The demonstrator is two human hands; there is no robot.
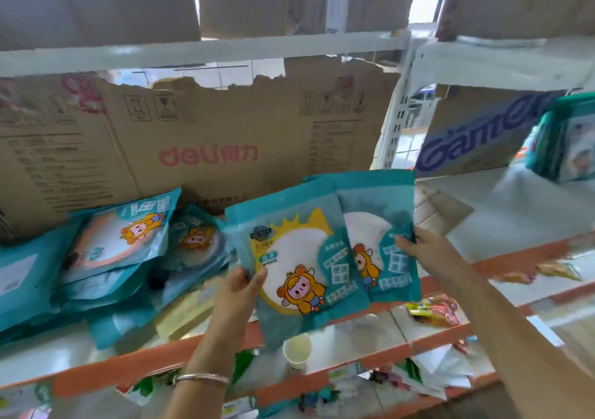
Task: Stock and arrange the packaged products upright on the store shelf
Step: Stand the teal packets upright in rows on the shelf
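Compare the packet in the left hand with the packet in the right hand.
The left packet lies in front, its face fully shown; the right packet is behind, half covered. The left hand pinches the left packet's left edge; the right hand pinches the right packet's right edge. Both are teal with a yellow-clad cartoon figure.
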